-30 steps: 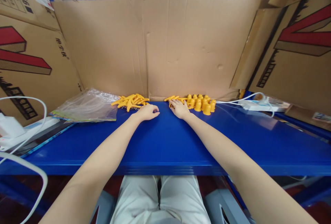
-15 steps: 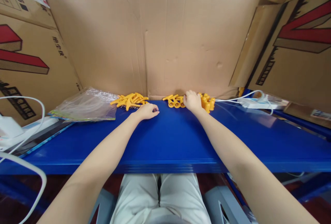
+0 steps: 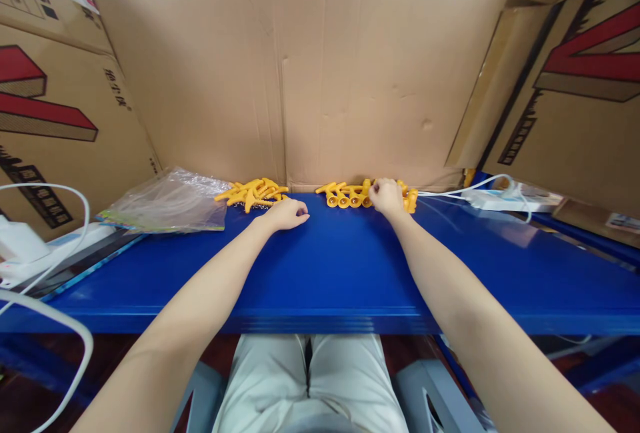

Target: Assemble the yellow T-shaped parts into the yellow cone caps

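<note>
My left hand (image 3: 287, 213) rests on the blue shelf top (image 3: 325, 266), fingers loosely curled with nothing visible in them, just in front of a pile of yellow T-shaped plastic parts (image 3: 253, 193). My right hand (image 3: 386, 196) lies farther right, fingers curled over a cluster of yellow cup-shaped parts (image 3: 411, 198). A short row of assembled yellow pieces (image 3: 344, 194) lies to the left of that hand. Whether the right hand grips one of the parts is hidden by the hand itself.
A brown cardboard sheet (image 3: 310, 79) walls the back, with printed cartons on both sides. A clear plastic bag (image 3: 167, 203) lies at the left. White cables and a power strip (image 3: 500, 199) sit at the right; a white charger and cable (image 3: 20, 246) at the far left.
My right hand moved rightward from the row of assembled pieces onto the cluster of cup-shaped parts. My left hand stayed in place.
</note>
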Motion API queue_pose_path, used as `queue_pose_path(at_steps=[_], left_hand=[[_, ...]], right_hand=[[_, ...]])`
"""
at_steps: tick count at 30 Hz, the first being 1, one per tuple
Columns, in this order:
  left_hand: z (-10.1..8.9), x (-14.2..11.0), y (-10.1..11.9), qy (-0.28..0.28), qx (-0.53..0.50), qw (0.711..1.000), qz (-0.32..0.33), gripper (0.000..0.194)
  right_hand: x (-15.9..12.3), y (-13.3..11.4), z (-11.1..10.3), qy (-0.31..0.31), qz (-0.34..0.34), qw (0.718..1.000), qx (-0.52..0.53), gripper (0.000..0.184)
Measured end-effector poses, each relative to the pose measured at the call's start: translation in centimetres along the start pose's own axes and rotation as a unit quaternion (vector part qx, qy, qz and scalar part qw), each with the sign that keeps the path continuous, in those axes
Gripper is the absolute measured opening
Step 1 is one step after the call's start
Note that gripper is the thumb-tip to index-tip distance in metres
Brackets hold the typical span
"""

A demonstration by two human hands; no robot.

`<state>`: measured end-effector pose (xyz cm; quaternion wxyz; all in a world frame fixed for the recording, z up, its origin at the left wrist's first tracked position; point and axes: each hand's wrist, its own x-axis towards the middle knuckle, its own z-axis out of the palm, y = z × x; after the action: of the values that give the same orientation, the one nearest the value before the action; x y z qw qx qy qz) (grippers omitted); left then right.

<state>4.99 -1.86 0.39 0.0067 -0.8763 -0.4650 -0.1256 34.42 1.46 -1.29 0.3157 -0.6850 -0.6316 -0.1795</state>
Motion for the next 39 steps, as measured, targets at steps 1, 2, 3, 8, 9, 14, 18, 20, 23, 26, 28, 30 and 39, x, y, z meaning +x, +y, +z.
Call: queue_pose_path(at_steps=[1, 2, 3, 8, 9, 14, 18, 20, 23, 26, 28, 30, 39], left_hand=[[0.0, 0.0, 0.0, -0.002, 0.0, 1.0, -0.001, 0.03], [-0.1, 0.0, 0.1, -0.004, 0.001, 1.0, -0.001, 0.03], [-0.1, 0.0, 0.1, -0.005, 0.001, 1.0, -0.002, 0.031], [-0.2, -0.1, 0.2, -0.005, 0.001, 1.0, -0.001, 0.031], [-0.2, -0.1, 0.2, -0.006, 0.001, 1.0, 0.0, 0.031], [-0.2, -0.1, 0.1, -0.005, 0.003, 1.0, 0.001, 0.03], [-0.2, -0.1, 0.3, -0.012, 0.009, 1.0, -0.001, 0.031], [-0.2, -0.1, 0.4, -0.014, 0.011, 1.0, -0.001, 0.031], [-0.2, -0.1, 0.4, -0.013, 0.015, 1.0, 0.004, 0.031], [0.0, 0.0, 0.4, -0.008, 0.014, 1.0, 0.008, 0.03], [0.1, 0.0, 0.3, -0.008, 0.012, 1.0, 0.011, 0.03], [0.2, 0.1, 0.3, -0.009, 0.011, 1.0, 0.012, 0.03], [-1.4, -0.6, -1.7, 0.086, 0.063, 0.977, -0.185, 0.023]], right_hand=[[0.2, 0.1, 0.1, 0.007, 0.011, 1.0, 0.025, 0.019], [0.3, 0.1, 0.1, 0.014, 0.023, 0.998, 0.053, 0.018], [0.5, 0.1, 0.2, 0.019, 0.037, 0.996, 0.083, 0.018], [0.7, -0.3, -0.5, -0.005, 0.116, 0.975, 0.189, 0.014], [0.6, -0.4, -0.7, -0.018, 0.125, 0.972, 0.197, 0.014], [0.0, -0.7, -0.9, -0.13, 0.107, 0.968, 0.186, 0.026], [0.1, -0.8, -0.3, -0.172, 0.066, 0.973, 0.135, 0.026], [0.4, -0.7, 0.0, -0.185, 0.053, 0.976, 0.106, 0.025], [1.0, -0.3, 0.5, -0.21, 0.029, 0.974, 0.081, 0.026], [1.5, 0.2, 1.0, -0.226, 0.016, 0.971, 0.08, 0.028], [1.6, 0.4, 1.3, -0.223, 0.01, 0.971, 0.083, 0.027], [1.4, 0.5, 1.4, -0.215, 0.0, 0.973, 0.083, 0.027], [-0.3, 0.2, 1.0, -0.143, -0.005, 0.987, 0.076, 0.03]])
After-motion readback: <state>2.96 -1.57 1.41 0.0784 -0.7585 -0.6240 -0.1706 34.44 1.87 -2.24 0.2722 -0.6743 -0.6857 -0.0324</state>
